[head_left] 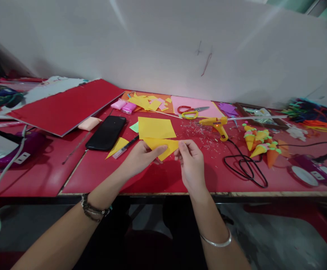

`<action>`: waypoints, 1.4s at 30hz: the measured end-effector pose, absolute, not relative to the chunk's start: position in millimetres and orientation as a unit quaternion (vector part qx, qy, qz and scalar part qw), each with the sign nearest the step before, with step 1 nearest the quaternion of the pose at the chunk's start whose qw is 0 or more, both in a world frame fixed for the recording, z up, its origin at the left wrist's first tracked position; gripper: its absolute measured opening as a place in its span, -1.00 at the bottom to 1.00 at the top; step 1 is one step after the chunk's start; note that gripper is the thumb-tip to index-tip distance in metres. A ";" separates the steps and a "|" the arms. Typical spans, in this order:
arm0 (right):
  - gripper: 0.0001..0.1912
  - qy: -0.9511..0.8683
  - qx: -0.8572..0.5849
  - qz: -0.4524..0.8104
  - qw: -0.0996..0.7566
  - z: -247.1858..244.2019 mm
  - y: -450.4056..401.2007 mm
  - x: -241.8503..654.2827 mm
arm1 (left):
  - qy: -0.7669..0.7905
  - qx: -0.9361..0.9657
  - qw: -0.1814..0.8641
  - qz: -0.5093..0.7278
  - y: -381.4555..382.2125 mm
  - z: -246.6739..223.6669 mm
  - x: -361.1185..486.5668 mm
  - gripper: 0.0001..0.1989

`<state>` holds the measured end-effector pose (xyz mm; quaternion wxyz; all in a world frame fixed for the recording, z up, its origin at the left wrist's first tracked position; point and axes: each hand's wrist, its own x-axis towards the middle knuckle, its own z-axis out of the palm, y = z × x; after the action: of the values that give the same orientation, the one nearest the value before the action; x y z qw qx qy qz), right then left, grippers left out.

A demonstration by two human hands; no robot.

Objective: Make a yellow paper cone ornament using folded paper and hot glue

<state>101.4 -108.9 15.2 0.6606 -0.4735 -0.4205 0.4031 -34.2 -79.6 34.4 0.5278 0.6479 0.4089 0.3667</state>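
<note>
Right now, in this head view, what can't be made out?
Head view, hidden: some fingers of the left hand, behind the yellow piece it pinches.
Head view, hidden: the rest of the green paper, covered by the yellow sheet.
Head view, cut off: the multicoloured bundle, by the right edge.
Head view, too small and blurred: the dark tray's contents.

Pale wall [157, 48] behind red table [152, 182]

left hand [141, 156]: some fingers hid behind yellow piece [170, 145] | green paper [134, 127]: was partly covered by yellow sheet [156, 128] | forearms [67, 221]: ran off bottom edge | bundle [316, 111]: blurred, cut off right
</note>
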 end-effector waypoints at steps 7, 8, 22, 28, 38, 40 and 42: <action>-0.83 -0.407 -0.467 0.368 0.693 15.0 -109.3 100.0 | 0.415 0.729 0.422 0.343 -77.5 37.2 -36.6 -0.69; -0.83 -0.409 -0.467 0.370 0.691 15.0 -109.5 100.0 | 0.423 0.738 0.394 0.348 -76.9 37.3 -37.1 -0.68; -0.90 -0.560 -0.492 0.358 0.562 23.5 -110.6 114.5 | 0.362 0.869 0.161 0.298 -70.0 34.0 -46.8 -0.67; -0.78 -0.580 -0.504 0.372 0.521 19.4 -109.6 112.4 | 0.341 0.881 0.162 0.284 -72.8 36.6 -45.4 -0.66; -0.73 -0.572 -0.518 0.352 0.530 19.4 -111.3 112.3 | 0.332 0.859 0.216 0.325 -72.3 36.6 -44.4 -0.70; -0.75 -0.582 -0.507 0.348 0.532 19.7 -111.7 112.1 | 0.335 0.854 0.231 0.323 -72.3 37.0 -45.0 -0.68; -0.77 -0.588 -0.494 0.359 0.531 19.5 -111.7 112.0 | 0.345 0.847 0.257 0.313 -72.0 37.3 -45.2 -0.66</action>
<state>112.0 -111.7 19.5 0.5308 -0.4937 -0.5880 0.3587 -45.2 -72.0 37.3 0.2570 0.8467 0.3452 0.3129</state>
